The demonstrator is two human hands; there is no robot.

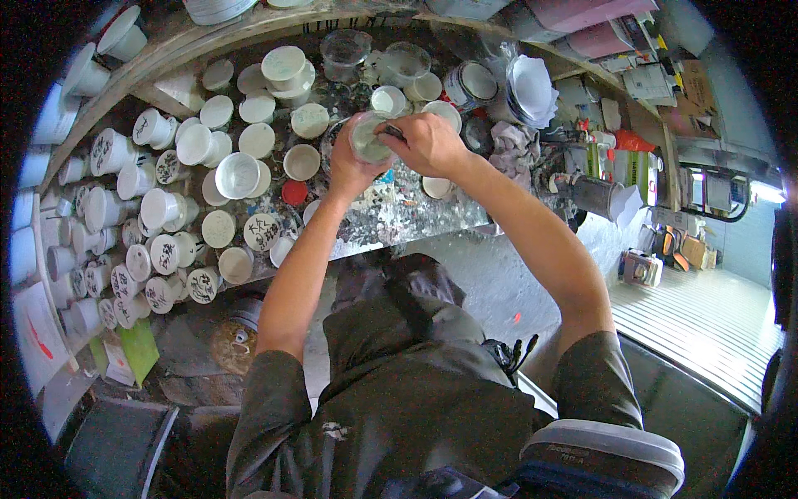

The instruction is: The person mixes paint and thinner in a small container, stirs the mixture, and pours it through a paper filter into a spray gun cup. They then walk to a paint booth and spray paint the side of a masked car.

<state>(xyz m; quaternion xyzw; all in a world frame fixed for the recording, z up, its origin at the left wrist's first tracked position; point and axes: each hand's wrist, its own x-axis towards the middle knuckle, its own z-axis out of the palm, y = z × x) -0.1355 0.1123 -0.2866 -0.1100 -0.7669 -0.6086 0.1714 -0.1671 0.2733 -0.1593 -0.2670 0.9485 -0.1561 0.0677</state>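
My left hand [347, 162] grips a clear plastic cup [368, 141] with pale grey-green contents over the paint-spattered bench [370, 229]. My right hand [428, 145] is closed on a small dark tool [391, 131] at the cup's rim; the tool's full shape is hidden. Around them stand a small white cup [387, 98], an open beige cup [302, 163] and a red lid [294, 192].
Many white tubs [193, 144] crowd the bench's left side. Clear containers [345, 50], a paint can [475, 83], stacked paper funnels [528, 90] and a crumpled rag [515, 150] sit behind and to the right. A metal cylinder [594, 195] is at the right end.
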